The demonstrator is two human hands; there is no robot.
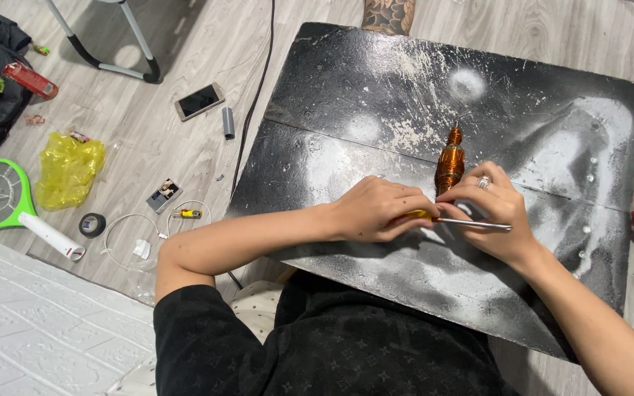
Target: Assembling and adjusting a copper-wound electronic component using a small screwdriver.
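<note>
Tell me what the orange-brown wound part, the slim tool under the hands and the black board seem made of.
Orange-brown wound part: looks like glossy enamelled copper wire, going by its coppery sheen and ribbed winding. Slim tool: bright, smooth metal shaft with a yellow, probably plastic, handle under the left hand; the right hand rests over it. Black board: matt, rigid sheet with white powdery smears; material unclear.

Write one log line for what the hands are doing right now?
left hand: grips yellow-handled screwdriver | right hand: steadies copper-wound motor rotor and touches the shaft | surface: black paint-speckled board
</note>
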